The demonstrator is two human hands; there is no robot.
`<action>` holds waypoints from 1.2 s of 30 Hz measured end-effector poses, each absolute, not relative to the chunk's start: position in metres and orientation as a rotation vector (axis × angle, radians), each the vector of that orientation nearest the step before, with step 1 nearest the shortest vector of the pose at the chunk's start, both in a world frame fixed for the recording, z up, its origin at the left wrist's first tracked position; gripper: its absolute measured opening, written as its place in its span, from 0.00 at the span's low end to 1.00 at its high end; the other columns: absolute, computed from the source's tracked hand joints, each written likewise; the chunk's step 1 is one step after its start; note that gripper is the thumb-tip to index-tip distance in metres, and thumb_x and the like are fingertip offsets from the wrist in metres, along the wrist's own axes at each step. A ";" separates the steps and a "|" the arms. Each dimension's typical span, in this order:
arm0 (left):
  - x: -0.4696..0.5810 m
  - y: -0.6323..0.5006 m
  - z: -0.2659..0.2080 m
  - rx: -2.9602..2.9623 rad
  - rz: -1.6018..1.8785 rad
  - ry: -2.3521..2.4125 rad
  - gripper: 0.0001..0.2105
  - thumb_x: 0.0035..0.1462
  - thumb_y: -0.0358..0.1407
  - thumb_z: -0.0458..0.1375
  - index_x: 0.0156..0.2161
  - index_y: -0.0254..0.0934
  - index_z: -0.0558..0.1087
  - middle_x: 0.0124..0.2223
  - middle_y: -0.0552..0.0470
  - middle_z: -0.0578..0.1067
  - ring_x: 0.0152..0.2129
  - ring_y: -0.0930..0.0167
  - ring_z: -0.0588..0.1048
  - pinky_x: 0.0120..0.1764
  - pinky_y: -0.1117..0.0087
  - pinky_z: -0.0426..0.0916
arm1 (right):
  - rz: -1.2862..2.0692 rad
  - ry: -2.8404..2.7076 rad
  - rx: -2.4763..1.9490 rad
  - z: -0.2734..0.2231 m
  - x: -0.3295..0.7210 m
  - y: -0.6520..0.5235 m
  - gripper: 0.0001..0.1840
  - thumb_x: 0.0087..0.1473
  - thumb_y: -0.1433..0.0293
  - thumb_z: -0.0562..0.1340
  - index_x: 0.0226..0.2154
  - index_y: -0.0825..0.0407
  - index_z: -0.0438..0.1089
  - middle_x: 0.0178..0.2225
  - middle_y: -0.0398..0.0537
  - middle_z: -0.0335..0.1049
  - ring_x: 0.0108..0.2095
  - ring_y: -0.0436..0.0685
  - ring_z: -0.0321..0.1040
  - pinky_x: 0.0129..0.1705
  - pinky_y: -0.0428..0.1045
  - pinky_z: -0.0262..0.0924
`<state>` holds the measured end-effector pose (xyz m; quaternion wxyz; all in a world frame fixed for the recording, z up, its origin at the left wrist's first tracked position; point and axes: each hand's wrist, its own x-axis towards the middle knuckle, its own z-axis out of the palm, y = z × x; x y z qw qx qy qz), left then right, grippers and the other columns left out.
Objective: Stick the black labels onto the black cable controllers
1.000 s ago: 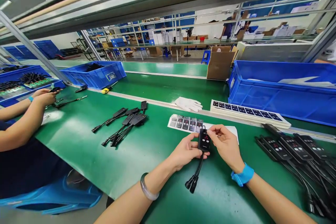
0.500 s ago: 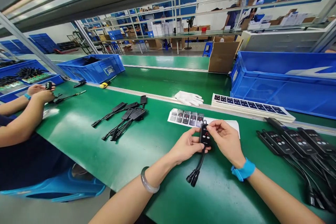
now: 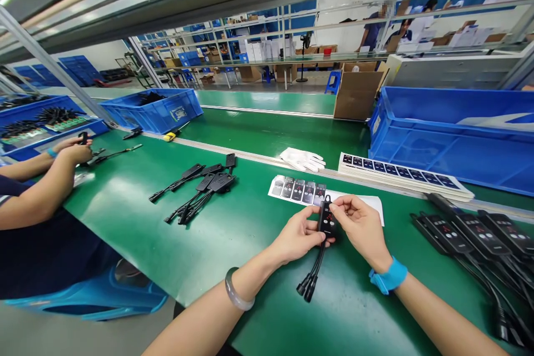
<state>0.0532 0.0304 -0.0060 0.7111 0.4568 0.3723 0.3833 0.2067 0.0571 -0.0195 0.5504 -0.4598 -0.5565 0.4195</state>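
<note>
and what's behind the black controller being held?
Behind the black controller: fingers of the left hand, tips emerging lower right; the label sheet shows beyond its top. Its back face and the covered fingers can't be seen.

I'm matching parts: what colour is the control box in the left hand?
The control box is black with red and pale markings, clearest in the head view.

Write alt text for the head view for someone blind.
A left hand holds a black cabled device over a green workbench; the right hand touches its upper end. A label sheet lies behind, similar devices on both sides.
</note>
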 end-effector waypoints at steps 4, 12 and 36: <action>0.054 0.029 -0.005 1.030 0.850 0.838 0.23 0.45 0.33 0.65 0.45 0.35 0.62 0.32 0.50 0.76 0.29 0.70 0.77 0.38 0.68 0.69 | 0.991 -1.315 -1.100 -0.020 0.207 0.057 0.16 0.46 0.57 0.66 0.28 0.53 0.69 0.25 0.45 0.67 0.24 0.51 0.62 0.25 0.47 0.60; 0.053 0.029 -0.008 1.015 0.850 0.807 0.20 0.46 0.32 0.64 0.44 0.35 0.62 0.29 0.50 0.76 0.27 0.71 0.77 0.36 0.69 0.70 | 0.984 -1.306 -1.112 -0.023 0.209 0.059 0.16 0.46 0.56 0.66 0.29 0.53 0.70 0.26 0.46 0.68 0.26 0.52 0.63 0.26 0.47 0.61; 0.053 0.040 -0.013 0.939 1.025 0.922 0.21 0.49 0.44 0.60 0.45 0.36 0.61 0.29 0.49 0.76 0.21 0.69 0.77 0.25 0.73 0.71 | 1.333 -1.567 -0.964 -0.043 0.199 0.050 0.31 0.56 0.55 0.56 0.59 0.49 0.54 0.56 0.54 0.60 0.54 0.62 0.59 0.55 0.58 0.58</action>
